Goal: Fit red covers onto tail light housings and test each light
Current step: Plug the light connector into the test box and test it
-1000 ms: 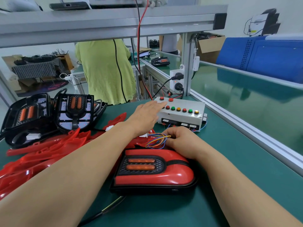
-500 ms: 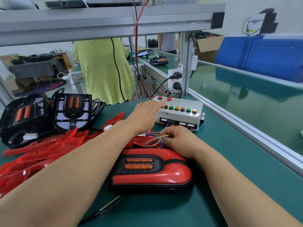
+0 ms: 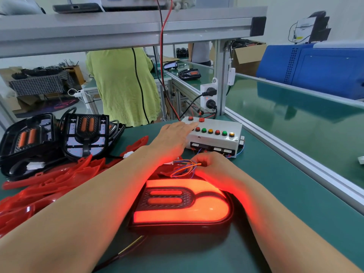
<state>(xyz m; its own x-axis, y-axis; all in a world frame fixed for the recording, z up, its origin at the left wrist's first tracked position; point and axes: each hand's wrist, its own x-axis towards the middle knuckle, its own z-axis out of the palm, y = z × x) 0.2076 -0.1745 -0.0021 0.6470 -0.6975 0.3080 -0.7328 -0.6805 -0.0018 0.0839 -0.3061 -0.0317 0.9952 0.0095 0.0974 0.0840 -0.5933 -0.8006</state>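
1. Far left of your left hand [image 3: 173, 140], the loose red covers [image 3: 49, 184] lie heaped on the table [image 3: 275, 194]. Behind them, the black housings [image 3: 84, 133] wait uncovered, so most of the batch looks undone.
2. Your left hand reaches forward with its fingers stretched out, not curled round anything. One fingertip lies on the near-left end of the button row on the test box [image 3: 214, 138]. The button under it is hidden.
3. Press with that one fingertip only, straight down, so the red and green buttons just to its right are not nudged.
4. Below and between your two forearms, the tail light [image 3: 183, 205] sits flat on the table with its cover on, glowing red across the whole lens. Look for dark patches along the outline and in the two centre bars before you pass it. The centre bars look dimmer than the surround, which may be a separate circuit.
5. Your right hand [image 3: 212, 166] rests at the light's far edge, fingers curled down on the coloured wires [image 3: 183, 168]. Whether it pinches a plug beneath cannot be told.
6. Hold those wires steady, without tugging. A loose lead would probably read as a false failure.
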